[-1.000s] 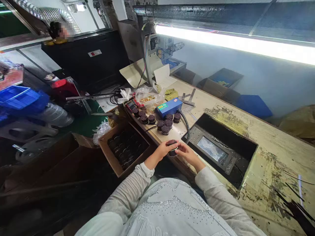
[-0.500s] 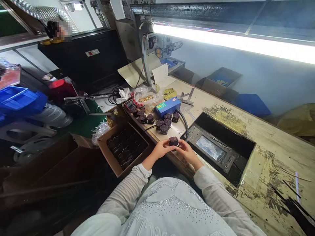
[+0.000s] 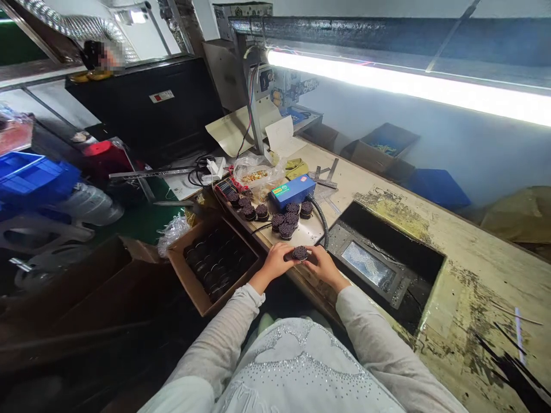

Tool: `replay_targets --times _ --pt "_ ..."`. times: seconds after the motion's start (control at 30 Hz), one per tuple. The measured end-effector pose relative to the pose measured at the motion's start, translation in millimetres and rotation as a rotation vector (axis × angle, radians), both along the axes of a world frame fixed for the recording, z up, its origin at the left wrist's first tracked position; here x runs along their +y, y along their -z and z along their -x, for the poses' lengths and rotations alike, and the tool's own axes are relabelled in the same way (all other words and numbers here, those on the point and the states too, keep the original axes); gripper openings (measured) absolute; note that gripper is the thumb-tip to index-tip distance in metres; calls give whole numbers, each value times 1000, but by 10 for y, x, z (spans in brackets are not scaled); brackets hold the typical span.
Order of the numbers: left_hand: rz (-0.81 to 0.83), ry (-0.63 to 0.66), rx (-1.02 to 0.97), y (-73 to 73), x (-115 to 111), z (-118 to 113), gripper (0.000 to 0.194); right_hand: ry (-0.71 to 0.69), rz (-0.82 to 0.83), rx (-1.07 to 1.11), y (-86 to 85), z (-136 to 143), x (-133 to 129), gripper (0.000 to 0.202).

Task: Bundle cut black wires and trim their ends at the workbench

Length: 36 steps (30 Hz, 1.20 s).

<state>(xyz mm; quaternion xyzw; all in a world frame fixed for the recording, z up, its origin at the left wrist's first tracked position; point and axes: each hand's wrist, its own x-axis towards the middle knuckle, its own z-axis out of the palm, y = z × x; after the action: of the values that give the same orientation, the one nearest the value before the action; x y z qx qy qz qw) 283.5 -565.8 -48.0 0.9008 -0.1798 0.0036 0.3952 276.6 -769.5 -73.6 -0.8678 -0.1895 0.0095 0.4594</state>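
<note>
Between my two hands, over the table's front edge, is a round bundle of thin dark tubes (image 3: pixel 300 253) with its dotted end facing up. My left hand (image 3: pixel 279 261) grips it from the left side. On the other side the fingers of my right hand (image 3: pixel 322 265) close on it too. Just beyond my hands several similar dark bundles (image 3: pixel 286 222) stand in a cluster on the table. They sit in front of a blue box-shaped device (image 3: pixel 293 191) with a black corrugated hose (image 3: pixel 322 221).
Left of my hands a cardboard box (image 3: pixel 189 287) holds rows of dark bundles. A recess in the table (image 3: pixel 430 287) with a glass-windowed metal plate (image 3: pixel 370 265) lies to the right. Farther back are a plastic bag (image 3: pixel 260 169) of small golden pieces and a metal square (image 3: pixel 325 178).
The bundle has been tipped in my hands: its side showed before, now mostly its round end does. My hands sit slightly lower in view, and the camera view has shifted a little.
</note>
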Motion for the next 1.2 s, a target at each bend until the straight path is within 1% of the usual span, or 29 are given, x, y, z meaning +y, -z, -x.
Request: replay_targets --times 0.07,0.13,0.3,0.4,0.53,0.57,0.63,0.7,0.73,0.8,0.9,1.0,1.1,1.2 --pt "31 6 13 7 10 -9 46 -7 -81 31 9 9 6 43" --pt "58 15 27 7 14 -19 48 21 -149 73 29 32 33 42" --pt "112 15 100 12 -21 -32 33 104 -199 98 92 91 144 35" --pt "173 -8 87 12 -40 -30 31 124 -210 76 84 99 177 36" --pt "123 3 102 23 -30 -28 30 91 -198 84 46 93 173 37" --pt "112 4 113 27 -24 -28 32 82 -202 93 34 86 164 39" --pt "110 -4 118 33 -17 -28 43 94 -241 131 3 58 145 43" --pt "111 -13 106 35 -19 -29 54 151 -311 213 -43 6 134 41" --pt "104 -13 97 34 -24 -30 56 184 -344 261 -72 -28 138 40" --pt "71 -7 85 32 -37 -35 53 226 -376 328 -139 -102 168 38" --pt "31 3 83 30 -55 -48 42 224 -336 343 -229 -191 253 36" --pt "25 4 90 25 -63 -58 38 221 -331 383 -278 -223 318 35" --pt "12 1 87 18 -69 -59 39 200 -371 434 -284 -221 320 38" --pt "15 -6 80 25 -76 -61 47 209 -460 468 -267 -217 275 46"
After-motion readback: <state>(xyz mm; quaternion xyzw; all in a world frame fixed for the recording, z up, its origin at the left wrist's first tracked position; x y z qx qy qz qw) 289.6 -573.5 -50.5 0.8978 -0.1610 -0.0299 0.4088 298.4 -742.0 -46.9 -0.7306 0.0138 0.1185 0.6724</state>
